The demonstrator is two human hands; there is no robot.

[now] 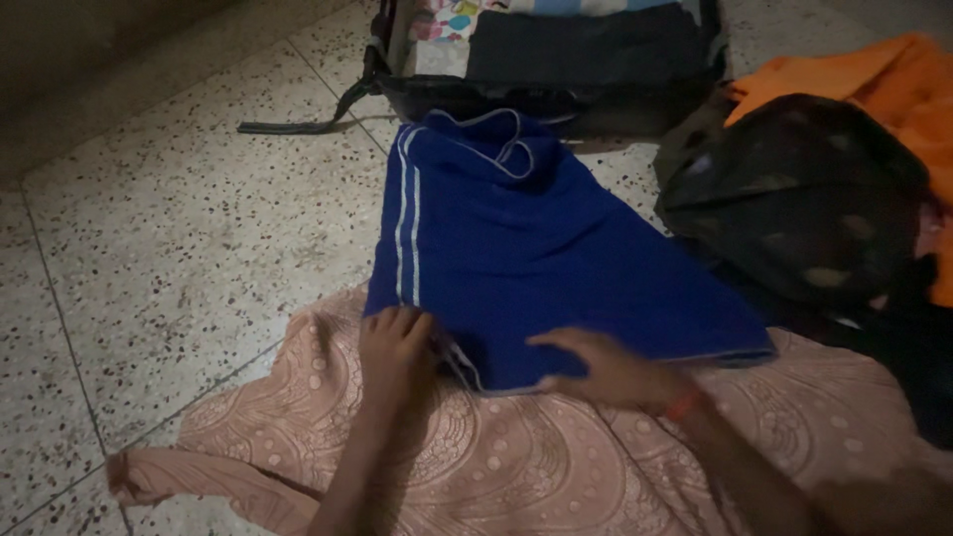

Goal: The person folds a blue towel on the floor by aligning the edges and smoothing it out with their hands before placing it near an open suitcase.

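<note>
The blue garment (536, 248) with white side stripes lies spread on the speckled floor (179, 248), its lower edge over a pink patterned cloth (496, 467). The left hand (394, 342) presses flat on its bottom corner; the right hand (606, 369), fingers loosely extended, rests on the hem. An open bag (556, 60) sits beyond.

I have a single view, from the head camera, tilted steeply down and forward at the speckled floor (179, 248) from close range. My forearms enter from the bottom edge; an open bag (556, 60) fills the upper centre of the frame.
</note>
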